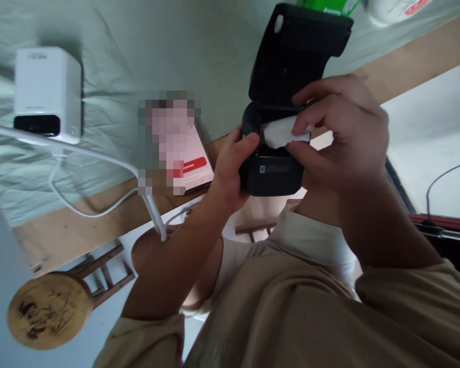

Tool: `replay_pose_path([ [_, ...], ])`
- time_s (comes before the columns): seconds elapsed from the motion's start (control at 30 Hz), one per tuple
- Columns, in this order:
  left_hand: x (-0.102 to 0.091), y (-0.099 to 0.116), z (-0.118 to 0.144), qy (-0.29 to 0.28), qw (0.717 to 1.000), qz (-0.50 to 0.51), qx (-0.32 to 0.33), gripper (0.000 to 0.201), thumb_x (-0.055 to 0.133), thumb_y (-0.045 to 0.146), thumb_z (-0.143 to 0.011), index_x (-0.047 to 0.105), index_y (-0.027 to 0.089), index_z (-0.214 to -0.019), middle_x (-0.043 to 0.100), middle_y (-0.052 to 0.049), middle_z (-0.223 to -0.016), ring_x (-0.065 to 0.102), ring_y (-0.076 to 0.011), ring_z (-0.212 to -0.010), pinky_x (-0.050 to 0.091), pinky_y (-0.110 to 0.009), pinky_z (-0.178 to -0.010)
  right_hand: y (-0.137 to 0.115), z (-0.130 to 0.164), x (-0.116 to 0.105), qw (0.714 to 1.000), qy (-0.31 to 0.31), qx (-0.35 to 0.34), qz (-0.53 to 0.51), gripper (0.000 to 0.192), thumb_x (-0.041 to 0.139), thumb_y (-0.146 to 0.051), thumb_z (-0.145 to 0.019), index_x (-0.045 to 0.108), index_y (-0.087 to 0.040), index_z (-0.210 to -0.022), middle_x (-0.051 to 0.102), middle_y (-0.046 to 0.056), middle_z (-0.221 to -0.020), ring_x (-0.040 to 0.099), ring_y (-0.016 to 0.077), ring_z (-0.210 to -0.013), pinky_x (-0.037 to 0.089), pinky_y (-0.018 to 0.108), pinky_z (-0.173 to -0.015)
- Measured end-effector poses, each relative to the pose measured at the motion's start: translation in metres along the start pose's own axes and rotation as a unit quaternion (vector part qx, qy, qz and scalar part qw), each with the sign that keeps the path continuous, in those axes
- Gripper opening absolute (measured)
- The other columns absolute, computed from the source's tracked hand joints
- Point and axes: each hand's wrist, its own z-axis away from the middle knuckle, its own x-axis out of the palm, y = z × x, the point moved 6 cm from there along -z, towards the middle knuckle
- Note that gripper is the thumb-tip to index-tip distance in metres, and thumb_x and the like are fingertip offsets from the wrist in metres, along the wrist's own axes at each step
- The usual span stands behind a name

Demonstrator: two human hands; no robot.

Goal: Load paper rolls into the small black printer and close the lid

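Fingers of right hand (341, 133) pinch white paper roll (281, 132); left hand (232, 171) grips boxy black printer (272, 168)

head view, looking down, close up

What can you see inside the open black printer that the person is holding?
Inside the black printer, under its raised lid, sits a white paper roll. The right hand pinches it and covers its right end; the left hand grips the printer's side. The compartment floor is hidden.
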Motion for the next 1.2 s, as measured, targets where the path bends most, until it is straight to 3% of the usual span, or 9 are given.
replay_pose_path([
  [0.17,-0.002,0.0,0.001,0.015,0.999,-0.039,-0.008,0.017,0.068,0.029,-0.083,0.065,0.023,-0.098,0.072,-0.001,-0.09,0.07,-0.016,-0.083,0.054,-0.024,-0.071,0.005,-0.008,0.0,0.998,-0.058,-0.011,0.005,0.017,0.069,-0.017,-0.077,0.057,-0.026,-0.086,0.074,-0.003,-0.099,0.071,0.022,-0.094,0.056,0.04,-0.083],
  [0.47,-0.001,0.001,0.004,0.017,0.999,-0.04,-0.018,0.023,0.073,0.025,-0.081,0.066,0.023,-0.104,0.069,-0.001,-0.094,0.068,-0.0147,-0.084,0.053,-0.024,-0.076,0.001,-0.004,-0.012,0.999,-0.025,0.002,-0.036,0.011,0.07,-0.022,-0.081,0.061,-0.025,-0.086,0.077,-0.002,-0.101,0.075,0.0176,-0.091,0.059,0.033,-0.08],
  [0.63,-0.001,0.0,0.003,0.01,0.999,-0.03,-0.019,0.02,0.07,0.024,-0.084,0.066,0.024,-0.103,0.068,0.0,-0.091,0.068,-0.0131,-0.083,0.054,-0.023,-0.076,-0.008,-0.003,-0.013,0.998,-0.006,-0.065,-0.007,0.014,0.07,-0.018,-0.081,0.059,-0.024,-0.085,0.077,-0.001,-0.102,0.074,0.0183,-0.093,0.058,0.035,-0.08],
  [0.8,0.0,0.0,0.003,0.01,0.999,-0.036,-0.012,0.018,0.069,0.025,-0.085,0.065,0.023,-0.103,0.067,0.001,-0.091,0.067,-0.0122,-0.083,0.054,-0.022,-0.076,-0.006,-0.004,-0.011,0.998,-0.007,-0.063,0.005,0.015,0.068,-0.015,-0.079,0.059,-0.026,-0.084,0.077,-0.003,-0.102,0.073,0.0175,-0.092,0.059,0.036,-0.08],
  [1.07,-0.001,0.001,0.003,0.015,0.999,-0.047,-0.012,0.023,0.07,0.024,-0.084,0.063,0.021,-0.105,0.065,0.001,-0.089,0.066,-0.0114,-0.08,0.054,-0.021,-0.072,-0.013,-0.005,-0.014,0.985,-0.022,-0.165,0.032,0.016,0.069,-0.011,-0.082,0.062,-0.024,-0.09,0.077,-0.001,-0.108,0.072,0.0173,-0.096,0.057,0.035,-0.087],
  [1.2,-0.001,0.0,0.002,0.019,0.998,-0.052,-0.022,0.026,0.068,0.024,-0.084,0.061,0.021,-0.11,0.068,0.001,-0.096,0.069,-0.014,-0.088,0.057,-0.025,-0.077,-0.003,-0.004,-0.022,0.994,0.007,-0.093,-0.05,0.01,0.07,-0.018,-0.084,0.064,-0.021,-0.09,0.076,0.001,-0.107,0.072,0.0161,-0.095,0.055,0.033,-0.081],
])
